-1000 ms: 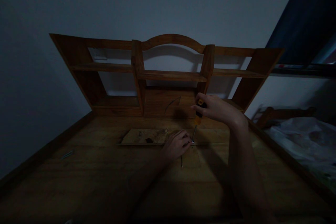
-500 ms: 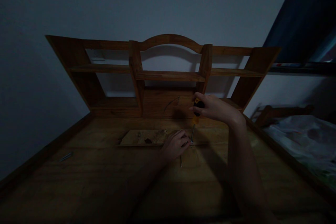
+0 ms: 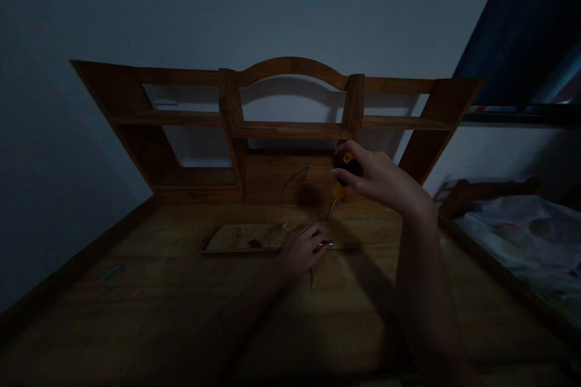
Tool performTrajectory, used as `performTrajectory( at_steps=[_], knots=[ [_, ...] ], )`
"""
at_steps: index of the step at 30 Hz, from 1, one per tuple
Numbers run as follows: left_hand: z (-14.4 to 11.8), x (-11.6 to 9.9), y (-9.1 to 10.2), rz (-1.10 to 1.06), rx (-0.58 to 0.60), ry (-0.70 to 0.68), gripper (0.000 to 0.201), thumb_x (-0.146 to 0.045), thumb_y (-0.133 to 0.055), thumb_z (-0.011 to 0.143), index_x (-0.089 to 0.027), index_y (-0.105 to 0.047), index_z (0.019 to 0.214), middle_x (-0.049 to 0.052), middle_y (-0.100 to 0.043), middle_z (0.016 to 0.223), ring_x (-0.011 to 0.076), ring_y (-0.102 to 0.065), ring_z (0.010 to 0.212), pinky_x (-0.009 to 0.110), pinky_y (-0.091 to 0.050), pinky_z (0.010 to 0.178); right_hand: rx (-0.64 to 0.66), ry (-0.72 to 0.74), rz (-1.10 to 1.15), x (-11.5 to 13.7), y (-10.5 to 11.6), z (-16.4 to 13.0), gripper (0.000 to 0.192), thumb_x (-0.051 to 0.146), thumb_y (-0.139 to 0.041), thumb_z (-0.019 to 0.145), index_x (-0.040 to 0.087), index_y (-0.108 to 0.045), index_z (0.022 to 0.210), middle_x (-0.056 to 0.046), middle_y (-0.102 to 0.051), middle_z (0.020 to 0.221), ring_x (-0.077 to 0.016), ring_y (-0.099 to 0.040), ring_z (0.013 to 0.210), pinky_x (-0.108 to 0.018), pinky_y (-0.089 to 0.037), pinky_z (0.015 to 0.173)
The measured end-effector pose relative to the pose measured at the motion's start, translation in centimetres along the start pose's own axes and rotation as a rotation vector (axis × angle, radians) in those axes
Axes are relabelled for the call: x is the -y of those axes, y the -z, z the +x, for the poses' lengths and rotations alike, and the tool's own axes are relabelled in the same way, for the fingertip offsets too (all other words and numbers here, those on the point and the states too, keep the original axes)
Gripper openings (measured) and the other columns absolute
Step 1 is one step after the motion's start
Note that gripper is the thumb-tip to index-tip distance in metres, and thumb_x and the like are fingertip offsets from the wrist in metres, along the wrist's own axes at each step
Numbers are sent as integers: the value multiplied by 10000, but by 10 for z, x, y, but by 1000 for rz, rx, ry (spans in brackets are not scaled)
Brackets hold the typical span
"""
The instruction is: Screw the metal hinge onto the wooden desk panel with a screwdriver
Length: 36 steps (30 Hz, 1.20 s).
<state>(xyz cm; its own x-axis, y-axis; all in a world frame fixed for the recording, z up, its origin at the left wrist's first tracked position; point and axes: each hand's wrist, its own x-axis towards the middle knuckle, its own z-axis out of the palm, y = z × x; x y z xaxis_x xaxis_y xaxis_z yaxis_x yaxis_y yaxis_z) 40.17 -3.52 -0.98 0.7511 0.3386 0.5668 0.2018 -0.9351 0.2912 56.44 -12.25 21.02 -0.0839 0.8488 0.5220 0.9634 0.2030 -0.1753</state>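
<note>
The scene is dim. My right hand point(image 3: 379, 180) grips a screwdriver point(image 3: 341, 182) with an orange and black handle; its shaft slants down to the left, the tip hanging above the wooden desk top point(image 3: 181, 308). My left hand point(image 3: 302, 252) rests on the desk with its fingertips pinching a small shiny metal piece point(image 3: 327, 244), likely a screw, beside a flat wooden panel point(image 3: 247, 237). The screwdriver tip is apart from the metal piece, a little above and behind it.
A wooden shelf unit point(image 3: 290, 127) with an arched top stands at the back of the desk against the wall. A thin metal nail or screw point(image 3: 112, 271) lies at the left. A bed with pale bedding point(image 3: 526, 242) is at the right.
My right hand has lifted the screwdriver up and back, so its tip has come off the metal piece that my left hand still pinches. The view has drifted slightly.
</note>
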Motion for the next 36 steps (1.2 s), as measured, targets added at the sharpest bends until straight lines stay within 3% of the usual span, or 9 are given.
performTrajectory(
  at_steps=[5,18,27,30,36],
  knots=[
    [-1,2,-3,8,-8,-12,198,-288,-533,956,-235,-681,1076,46,-609,1063,179,-582,969,307,-488,837,-45,23,0,-1,5,-1,282,357,-545,914,208,-540,1153,-73,-684,998,-216,-636,855,-291,-420,710],
    [5,-6,12,174,102,-143,276,-282,-433,1000,-208,-697,977,49,-614,979,189,-560,976,327,-463,840,-66,2,-14,-1,8,-1,288,391,-560,902,224,-566,1136,-45,-671,869,-217,-616,811,-296,-401,689],
    [3,-1,8,33,83,-96,242,-321,-481,983,-224,-699,1026,48,-623,1028,186,-575,1002,323,-473,881,-142,-28,-44,2,9,-1,346,458,-551,904,233,-581,1165,-39,-665,859,-231,-626,815,-324,-428,724],
    [2,-1,6,9,51,-50,251,-334,-471,988,-219,-673,1083,50,-618,1074,183,-583,1007,327,-470,912,-285,-26,-62,8,14,-3,337,441,-549,909,231,-584,1170,-36,-664,870,-230,-634,826,-341,-448,768],
    [4,-1,6,18,-35,17,261,-300,-434,1001,-235,-636,1152,47,-612,1116,179,-589,1024,335,-477,921,-809,43,-21,21,28,-17,265,349,-568,904,255,-592,1151,-64,-621,1095,-230,-612,976,-375,-481,874]
  ],
)
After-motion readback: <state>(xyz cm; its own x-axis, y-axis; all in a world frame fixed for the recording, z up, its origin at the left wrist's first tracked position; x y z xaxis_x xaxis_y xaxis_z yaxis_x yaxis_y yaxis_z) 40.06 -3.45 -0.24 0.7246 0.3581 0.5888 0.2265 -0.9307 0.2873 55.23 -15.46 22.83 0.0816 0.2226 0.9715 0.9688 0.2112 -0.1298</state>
